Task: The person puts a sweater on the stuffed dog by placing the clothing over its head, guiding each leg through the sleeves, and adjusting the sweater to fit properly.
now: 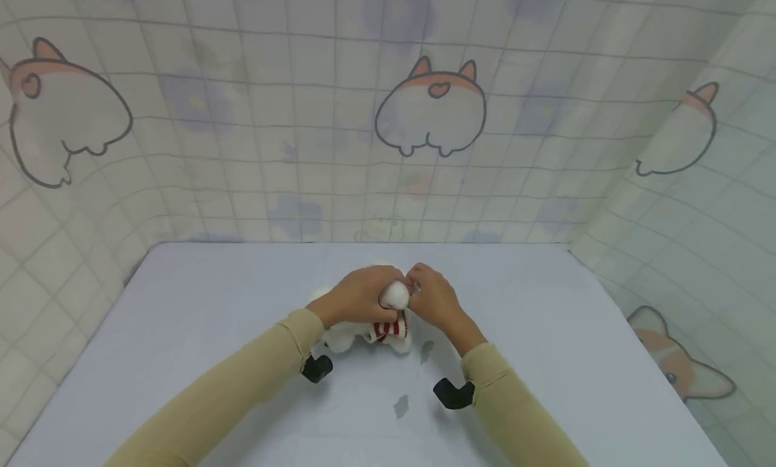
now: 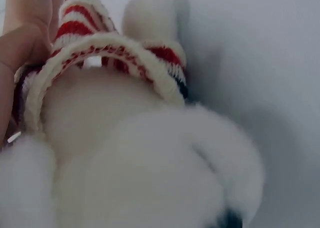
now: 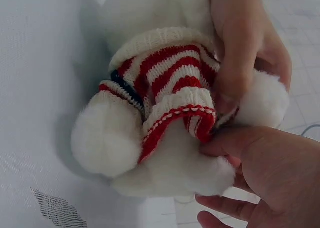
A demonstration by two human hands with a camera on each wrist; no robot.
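Observation:
A white plush toy (image 1: pixel 342 337) lies on the table, dressed in a knitted red-and-white striped sweater (image 3: pixel 172 70) with cream ribbed edges and a navy band. My left hand (image 1: pixel 364 292) grips the toy's limb from above; its round white paw (image 1: pixel 395 296) sticks out between thumb and fingers. Close beside it, my right hand (image 1: pixel 433 295) pinches the sweater's edge, thumb against the striped knit in the right wrist view and the other fingers curled behind. White fur fills the foreground of the left wrist view, below the sweater's open collar (image 2: pixel 100 40). The toy's face is hidden.
The white table (image 1: pixel 242 399) bears two small grey patches (image 1: pixel 401 406) in front of the toy. Behind and at both sides hangs a light grid-patterned curtain (image 1: pixel 291 130) with dog drawings. A black wrist mount (image 1: pixel 455 393) juts below each sleeve.

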